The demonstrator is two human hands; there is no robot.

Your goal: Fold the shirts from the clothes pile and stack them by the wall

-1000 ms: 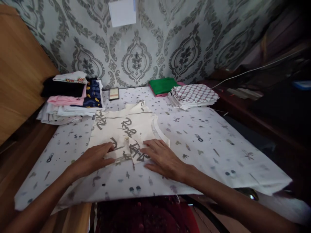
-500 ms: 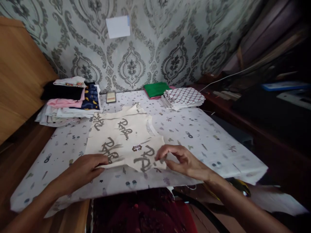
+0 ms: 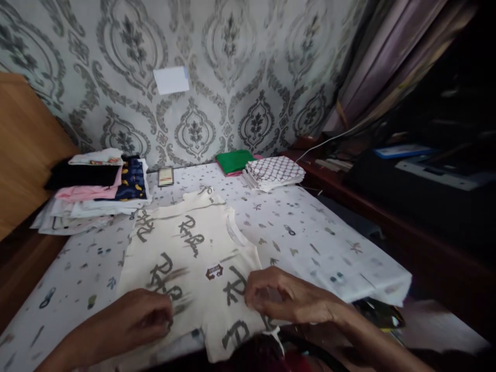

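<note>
A cream T-shirt (image 3: 194, 268) with dark brush-style lettering and a small brown patch lies spread on the cloth-covered table. At its lower left, my left hand (image 3: 135, 318) is closed with curled fingers on the fabric; the fingertips are partly hidden. My right hand (image 3: 289, 297) pinches the shirt's right side, thumb and forefinger making a loop below the neckline. Between my hands, the near part of the shirt with a sleeve hangs down toward my lap at the table's front edge.
A pile of folded clothes (image 3: 93, 204) stands at the back left beside a wooden panel (image 3: 29, 150). Against the wall lie a small framed card (image 3: 166, 176), a folded green cloth (image 3: 234, 161) and a checked folded stack (image 3: 275, 171). Dark furniture (image 3: 422, 206) borders the right side.
The view has tilted up and shifted. The shirt's near part has come forward, its sleeve now spread past the table's front edge. Both my hands remain at the shirt.
</note>
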